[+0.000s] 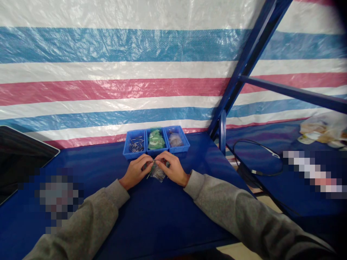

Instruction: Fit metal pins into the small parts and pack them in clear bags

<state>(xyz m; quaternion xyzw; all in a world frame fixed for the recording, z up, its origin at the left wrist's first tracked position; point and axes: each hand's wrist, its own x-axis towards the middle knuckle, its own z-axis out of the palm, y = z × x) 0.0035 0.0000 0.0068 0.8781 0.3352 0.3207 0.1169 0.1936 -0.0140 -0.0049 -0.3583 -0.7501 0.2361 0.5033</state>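
Observation:
My left hand (pixel 138 169) and my right hand (pixel 173 169) meet in front of the blue bins, fingertips pinched together. Between them is a small thin piece, too small to name. Right below the fingers, on the blue table (pixel 162 224), lies a clear plastic bag (pixel 158 174) with small metallic-looking bits in it, partly covered by the hands. Just behind stand three blue bins in a row. The left bin (pixel 125 147) holds several metal pins or screws (pixel 137 144), the middle one green packets (pixel 156 140), the right one clear plastic bags (pixel 175 140).
At the left edge stands a dark screen (pixel 24 155). A blurred-out item (pixel 58 196) lies near my left sleeve. Blue metal frame bars (pixel 241 76) rise at right. Beyond them, a black cable (pixel 260 173) and plastic bags (pixel 322 130) lie on another blue surface. A striped tarp (pixel 114 86) hangs behind.

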